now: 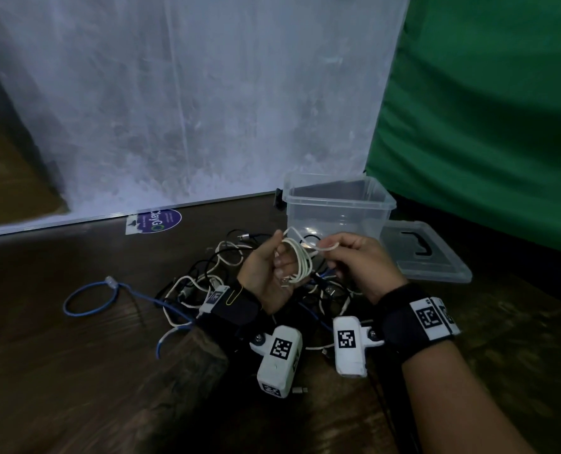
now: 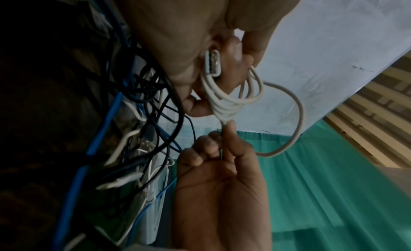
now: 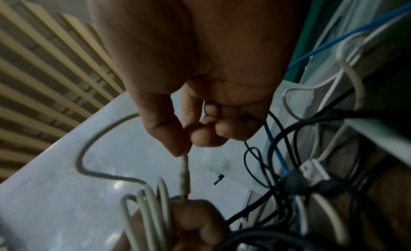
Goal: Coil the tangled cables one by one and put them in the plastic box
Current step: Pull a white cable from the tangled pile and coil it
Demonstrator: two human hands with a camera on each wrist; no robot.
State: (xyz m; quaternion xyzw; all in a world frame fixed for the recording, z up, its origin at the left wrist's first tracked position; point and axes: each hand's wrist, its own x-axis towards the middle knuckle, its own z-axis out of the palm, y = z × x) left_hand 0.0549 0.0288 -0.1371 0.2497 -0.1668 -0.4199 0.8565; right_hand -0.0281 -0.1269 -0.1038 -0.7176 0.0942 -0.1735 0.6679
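Note:
My left hand [image 1: 272, 273] holds a white cable [image 1: 300, 262] wound in several loops, its USB plug [image 2: 213, 63] lying against the palm. My right hand [image 1: 351, 257] pinches the cable's free end [image 3: 184, 174] between thumb and forefinger, right beside the coil [image 2: 229, 103]. A loose loop [image 2: 295, 117] arcs between the coil and the right hand. Both hands hover above the tangled pile of black, white and blue cables [image 1: 207, 283] on the dark wooden table. The clear plastic box [image 1: 338, 208] stands open just behind the hands.
The box's clear lid [image 1: 429, 253] lies flat to the right of the box. A blue network cable [image 1: 89, 296] loops out to the left of the pile. A white sheet [image 1: 181, 103] and a green cloth [image 1: 485, 126] hang behind the table. A purple sticker [image 1: 156, 221] lies near the far edge.

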